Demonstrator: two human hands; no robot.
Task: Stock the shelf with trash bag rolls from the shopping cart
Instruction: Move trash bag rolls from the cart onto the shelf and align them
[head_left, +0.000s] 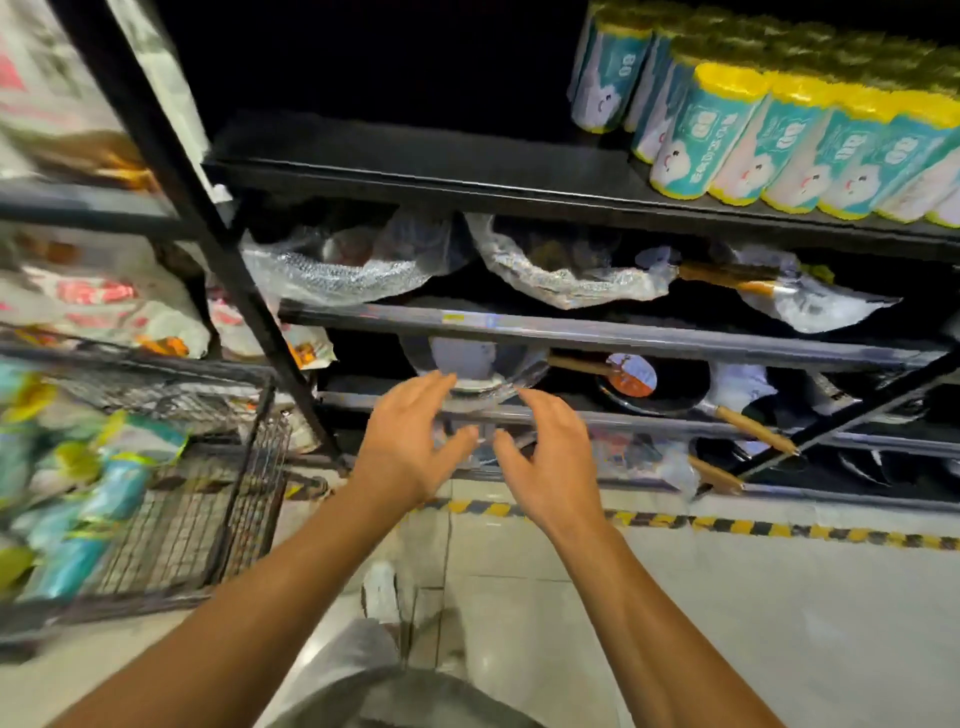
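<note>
Several teal-and-yellow trash bag rolls (769, 124) stand in rows on the right part of the black top shelf (415, 161). More rolls (78, 519) lie blurred in the wire shopping cart (223, 499) at the left. My left hand (410, 441) and my right hand (545, 457) hover side by side in front of the lower shelves, fingers spread and loosely bent, palms facing each other, holding nothing.
The left part of the top shelf is bare. Lower shelves hold plastic-wrapped pans (566, 270) and pans with wooden handles (753, 426). A neighbouring rack at the left carries white packages (104, 306). Yellow-black tape (727, 525) marks the tiled floor.
</note>
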